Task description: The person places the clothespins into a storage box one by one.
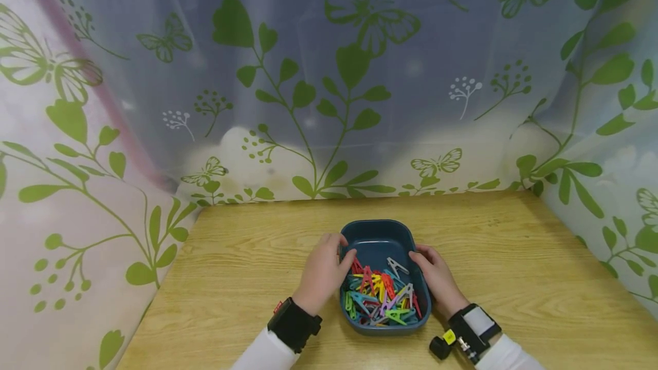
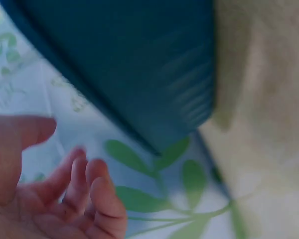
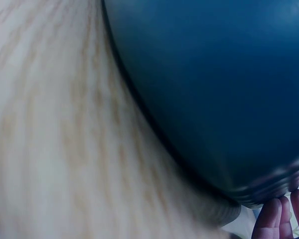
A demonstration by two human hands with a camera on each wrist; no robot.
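A dark blue plastic tub [image 1: 377, 233] stands on the wooden table, its lower half heaped with small plastic clothespins [image 1: 382, 293] in red, yellow, green, blue, purple and grey. My left hand [image 1: 325, 270] is at the tub's left rim, thumb toward the opening. In the left wrist view, that hand's loosely bent fingers [image 2: 107, 204] and thumb are spread, with a gap between them and the tub wall [image 2: 134, 59]. Along the right side is my right hand [image 1: 436, 276], thumb at the rim. Its straight fingertips [image 3: 270, 214] touch the outer wall in the right wrist view.
The light wooden table [image 1: 257, 233] extends around the tub. A curtain [image 1: 319, 130] printed with green leaves and butterflies hangs behind the table and along both sides. Black wrist bands [image 1: 294, 324] with small devices sit on both wrists, over white sleeves.
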